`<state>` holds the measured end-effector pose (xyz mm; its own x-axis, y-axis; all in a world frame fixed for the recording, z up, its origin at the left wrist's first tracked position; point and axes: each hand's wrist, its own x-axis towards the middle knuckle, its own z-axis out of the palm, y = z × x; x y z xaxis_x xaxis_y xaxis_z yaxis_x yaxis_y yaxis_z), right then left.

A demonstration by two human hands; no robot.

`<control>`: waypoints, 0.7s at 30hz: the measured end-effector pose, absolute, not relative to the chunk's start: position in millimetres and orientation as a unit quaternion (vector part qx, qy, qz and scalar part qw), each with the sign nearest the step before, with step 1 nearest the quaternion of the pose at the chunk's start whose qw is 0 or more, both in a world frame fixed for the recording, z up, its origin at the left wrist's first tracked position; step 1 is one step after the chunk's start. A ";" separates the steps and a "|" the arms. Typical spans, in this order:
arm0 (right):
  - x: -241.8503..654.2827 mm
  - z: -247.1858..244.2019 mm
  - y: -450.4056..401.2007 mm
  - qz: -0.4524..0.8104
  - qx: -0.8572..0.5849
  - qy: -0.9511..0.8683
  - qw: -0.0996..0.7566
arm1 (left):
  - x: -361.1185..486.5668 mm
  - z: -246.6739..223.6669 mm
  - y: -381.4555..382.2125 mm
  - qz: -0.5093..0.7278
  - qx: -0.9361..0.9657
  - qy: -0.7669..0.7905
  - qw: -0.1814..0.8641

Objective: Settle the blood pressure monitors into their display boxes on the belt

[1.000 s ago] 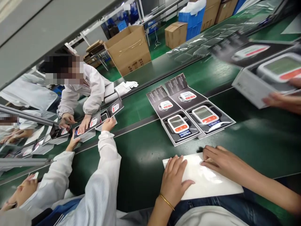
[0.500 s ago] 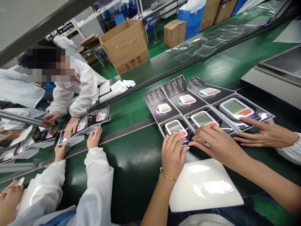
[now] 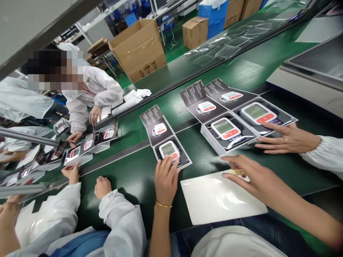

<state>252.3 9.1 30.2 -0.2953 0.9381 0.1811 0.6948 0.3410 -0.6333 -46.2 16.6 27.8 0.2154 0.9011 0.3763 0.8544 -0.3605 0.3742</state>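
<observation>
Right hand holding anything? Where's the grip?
Yes: the right hand pinches a small tan strip between thumb and fingertips, just above a white plastic sheet. The strip is too small to identify.

Bright light; soft glare; warped edges

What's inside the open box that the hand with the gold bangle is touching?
The open box holds a white digital monitor set in a dark tray. The left hand covers the monitor's lower part, so anything beneath it there is hidden.
</observation>
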 end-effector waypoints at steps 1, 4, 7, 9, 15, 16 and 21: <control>265.1 27.6 4.9 0.239 -0.540 -0.760 0.273 | -52.9 31.9 10.4 0.267 0.779 0.565 0.046; 296.0 11.6 -5.8 0.236 -0.556 -0.757 0.251 | -49.0 34.6 -9.5 0.251 0.792 0.553 0.060; 305.3 -9.4 -9.3 0.197 -0.546 -0.784 0.217 | -15.2 18.2 -27.1 0.221 0.835 0.496 0.086; 301.9 -19.7 -8.0 0.167 -0.546 -0.795 0.207 | 9.6 0.9 -34.4 0.179 0.876 0.436 0.108; 296.2 -6.8 -2.6 0.297 -0.526 -0.775 0.185 | 30.5 -22.0 -35.8 0.104 0.904 0.392 0.136; 298.4 0.9 -0.7 0.333 -0.520 -0.765 0.184 | 29.8 -18.9 -33.9 0.123 0.900 0.397 0.131; 304.1 38.9 23.4 0.303 -0.485 -0.775 0.270 | 36.4 5.2 -3.2 0.298 0.835 0.461 0.041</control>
